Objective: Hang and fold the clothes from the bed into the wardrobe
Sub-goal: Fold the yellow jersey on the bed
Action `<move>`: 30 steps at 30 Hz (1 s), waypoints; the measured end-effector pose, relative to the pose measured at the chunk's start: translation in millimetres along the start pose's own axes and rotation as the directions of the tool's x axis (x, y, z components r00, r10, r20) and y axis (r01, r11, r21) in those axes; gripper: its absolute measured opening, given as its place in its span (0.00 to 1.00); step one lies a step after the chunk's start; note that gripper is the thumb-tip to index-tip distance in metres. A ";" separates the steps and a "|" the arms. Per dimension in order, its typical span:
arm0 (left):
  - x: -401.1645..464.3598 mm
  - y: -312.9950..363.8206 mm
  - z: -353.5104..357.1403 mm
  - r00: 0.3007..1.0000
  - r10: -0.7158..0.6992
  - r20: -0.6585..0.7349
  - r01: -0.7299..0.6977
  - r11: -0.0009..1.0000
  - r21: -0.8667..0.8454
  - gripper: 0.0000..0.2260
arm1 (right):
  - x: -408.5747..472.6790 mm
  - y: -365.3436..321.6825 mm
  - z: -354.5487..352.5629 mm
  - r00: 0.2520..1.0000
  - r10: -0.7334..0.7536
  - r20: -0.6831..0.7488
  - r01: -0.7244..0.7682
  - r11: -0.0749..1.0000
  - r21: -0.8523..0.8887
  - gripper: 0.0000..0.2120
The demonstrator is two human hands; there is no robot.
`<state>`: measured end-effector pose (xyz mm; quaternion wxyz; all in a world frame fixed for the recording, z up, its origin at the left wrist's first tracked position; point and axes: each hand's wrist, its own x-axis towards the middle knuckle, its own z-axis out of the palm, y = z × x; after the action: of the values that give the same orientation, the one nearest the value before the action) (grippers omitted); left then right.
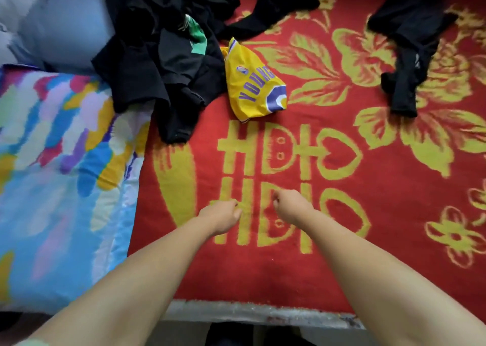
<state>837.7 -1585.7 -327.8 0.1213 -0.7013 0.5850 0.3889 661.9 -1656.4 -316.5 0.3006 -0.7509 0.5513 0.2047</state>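
Two curled, empty sets of fingers (pixel 238 206), yellow jersey (pixel 253 83) well beyond them on red blanket (pixel 342 267).

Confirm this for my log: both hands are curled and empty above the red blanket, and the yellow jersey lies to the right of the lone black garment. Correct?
Not quite. In the head view the yellow jersey lies left of the lone black garment, beside the black pile. Left hand and right hand are curled, empty, above the red blanket.

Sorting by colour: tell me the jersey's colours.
The jersey is yellow with purple lettering and purple-and-white trim, seen in the head view.
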 end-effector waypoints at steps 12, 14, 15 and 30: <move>198.6 23.5 -96.1 0.926 -0.199 -0.322 0.084 0.938 -0.337 0.26 | 165.2 88.3 13.1 0.999 -0.012 -0.048 0.010 0.999 -0.038 0.30; 240.4 32.4 -117.4 0.865 -0.344 -0.365 0.134 0.860 -0.493 0.29 | 176.3 105.6 29.0 0.997 -0.063 -0.045 0.058 0.991 -0.119 0.32; 255.8 34.9 -128.6 0.835 -0.419 -0.357 0.152 0.798 -0.583 0.32 | 176.6 107.3 33.0 0.995 -0.076 -0.069 0.068 0.991 -0.118 0.32; 210.0 67.6 -63.0 0.897 0.070 -0.436 -0.094 0.995 -0.034 0.14 | 185.4 114.2 25.7 0.992 -0.124 -0.015 0.123 0.991 -0.060 0.34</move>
<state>804.0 -1796.9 -410.9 -0.0475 -0.7481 0.6155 0.2433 611.0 -1793.8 -479.6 0.2853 -0.7939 0.5002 0.1951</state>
